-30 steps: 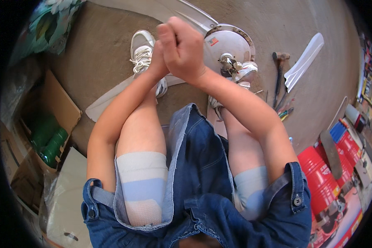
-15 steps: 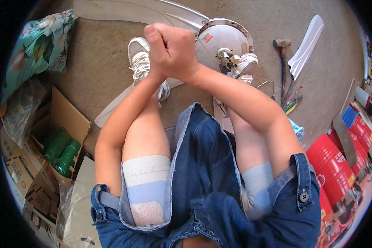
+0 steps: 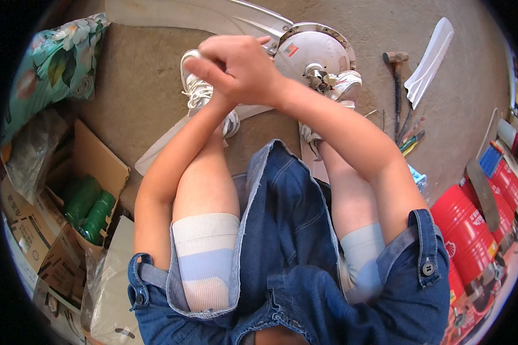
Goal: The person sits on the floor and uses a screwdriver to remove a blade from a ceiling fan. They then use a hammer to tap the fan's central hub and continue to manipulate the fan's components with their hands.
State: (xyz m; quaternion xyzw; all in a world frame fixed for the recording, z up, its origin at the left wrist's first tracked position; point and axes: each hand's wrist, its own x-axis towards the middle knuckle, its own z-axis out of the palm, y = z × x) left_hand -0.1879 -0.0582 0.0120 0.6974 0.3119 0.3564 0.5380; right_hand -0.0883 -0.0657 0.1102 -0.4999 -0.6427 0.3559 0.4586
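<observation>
My right hand (image 3: 239, 69) lies closed over my left hand, which is almost wholly hidden beneath it; only the left wrist (image 3: 216, 106) shows. Nothing is visible in either hand. The hands hover above my white sneakers (image 3: 200, 92), just left of a round white-grey fan motor housing (image 3: 313, 54) on the floor. A long white fan blade (image 3: 195, 14) runs off from the housing to the upper left. A second white blade (image 3: 170, 146) lies under my left foot.
Right of the housing lie a hammer (image 3: 395, 63), a loose white blade (image 3: 429, 60) and some thin tools (image 3: 411, 141). Red cans (image 3: 466, 221) stand at the right. A cardboard box with green bottles (image 3: 89, 207) and a floral cushion (image 3: 52, 63) sit at the left.
My hands were clasped upright with fingers locked; now the right hand lies flat over the left. The view has tipped, bringing more of the housing and blade into sight.
</observation>
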